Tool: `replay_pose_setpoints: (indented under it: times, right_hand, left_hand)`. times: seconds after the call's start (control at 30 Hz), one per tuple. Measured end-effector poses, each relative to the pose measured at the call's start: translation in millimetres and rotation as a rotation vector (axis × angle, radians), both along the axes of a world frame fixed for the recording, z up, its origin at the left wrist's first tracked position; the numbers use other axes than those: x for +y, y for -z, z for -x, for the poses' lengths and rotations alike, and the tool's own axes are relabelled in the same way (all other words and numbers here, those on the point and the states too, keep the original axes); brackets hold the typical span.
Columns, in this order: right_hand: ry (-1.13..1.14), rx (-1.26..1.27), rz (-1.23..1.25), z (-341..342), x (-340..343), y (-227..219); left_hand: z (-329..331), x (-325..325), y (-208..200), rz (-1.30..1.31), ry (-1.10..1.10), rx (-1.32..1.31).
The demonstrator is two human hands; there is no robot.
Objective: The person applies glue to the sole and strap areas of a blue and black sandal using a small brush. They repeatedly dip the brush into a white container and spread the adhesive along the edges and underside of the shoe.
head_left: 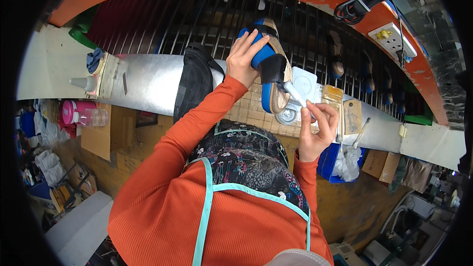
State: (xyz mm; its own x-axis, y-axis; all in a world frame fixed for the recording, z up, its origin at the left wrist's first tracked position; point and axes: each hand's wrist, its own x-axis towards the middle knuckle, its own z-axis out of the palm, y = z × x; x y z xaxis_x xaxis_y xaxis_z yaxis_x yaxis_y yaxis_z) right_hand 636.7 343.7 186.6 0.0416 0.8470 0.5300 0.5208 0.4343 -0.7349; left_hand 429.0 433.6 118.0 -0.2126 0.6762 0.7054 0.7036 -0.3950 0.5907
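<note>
My left hand (242, 61) is wrapped round a blue shoe last (266, 96) with black straps and a tan sole on it. The last is held tilted above the bench, its sole side turned to the right. Between the fingertips of my right hand (318, 130) is a white stick-like tool (294, 93), whose far end meets the sole's edge near the black strap. I cannot make out its tip. Under that tool lie a white plastic tray (305, 82) and a small round dish (286, 116). Left of my left hand rests a black mesh item (193, 81).
Beyond the metal bench (148, 76) runs a rack of metal rods (172, 24), with more shoes on lasts (337, 56) at the right. A brush (362, 132) lies on the bench. Below hangs a blue bin (327, 163). Coiled black cable (358, 6) hangs upper right, near a socket panel (392, 40).
</note>
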Motion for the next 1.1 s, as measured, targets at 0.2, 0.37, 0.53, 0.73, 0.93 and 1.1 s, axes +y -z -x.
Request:
replay_pose_setpoints:
  times: [0.2, 0.37, 0.53, 0.73, 0.93, 1.1]
  right_hand:
    - [-0.103, 0.036, 0.035, -4.8, 2.9, 4.4]
    - [-0.135, 0.03, 0.03, -6.9, 7.1, 4.3]
    - [-0.176, 0.017, -0.002, -8.6, 17.4, 1.4]
    - [-0.278, -0.087, -0.095, -13.4, 40.9, -14.3]
    - [-0.343, 0.054, -0.015, -12.9, 60.9, -27.8]
    - [-0.339, 0.06, 0.019, -7.8, 59.1, -27.1]
  left_hand:
    - [1.1, -0.3, 1.9, 0.078, 0.027, -0.006]
    - [0.4, -3.0, 4.3, 0.145, 0.063, -0.024]
    - [1.2, -4.7, 0.0, 0.231, 0.144, -0.062]
    - [2.9, -9.7, -16.4, 0.305, 0.3, -0.139]
    - [1.3, -14.3, -23.3, 0.372, 0.303, -0.105]
    - [3.3, -13.6, -22.6, 0.333, 0.258, -0.071]
